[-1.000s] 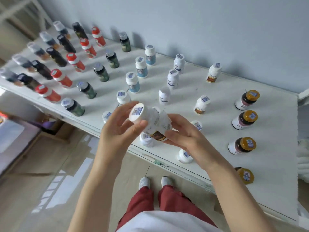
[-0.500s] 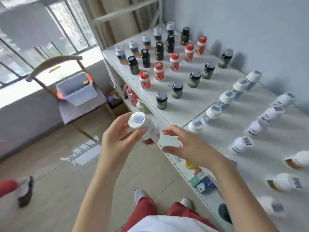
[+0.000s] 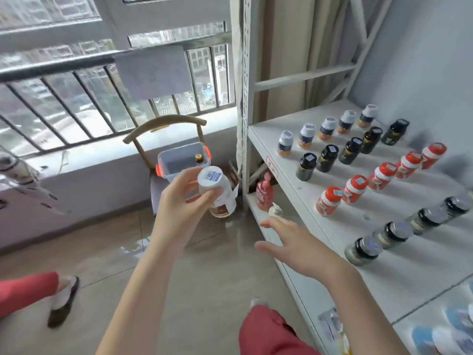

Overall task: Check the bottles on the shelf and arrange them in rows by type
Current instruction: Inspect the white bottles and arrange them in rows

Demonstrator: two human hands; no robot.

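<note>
White bottle held off the shelf's left end

Left hand (image 3: 184, 198) grips the white bottle (image 3: 217, 193) over bare floor beyond the shelf (image 3: 302, 190) edge; right hand (image 3: 294, 242) spread loose, empty, just before that front edge.

- The shelf (image 3: 399, 272) stands at the right, carrying bottles in slanting rows.
- Back row (image 3: 327, 129) lies nearest the window end; the next row (image 3: 345, 151) lies before it.
- A third row (image 3: 381, 176) follows, then a fourth (image 3: 409, 226) nearest the viewer.
- Left of the shelf, a chair (image 3: 163, 139) bears a bin (image 3: 183, 162).
</note>
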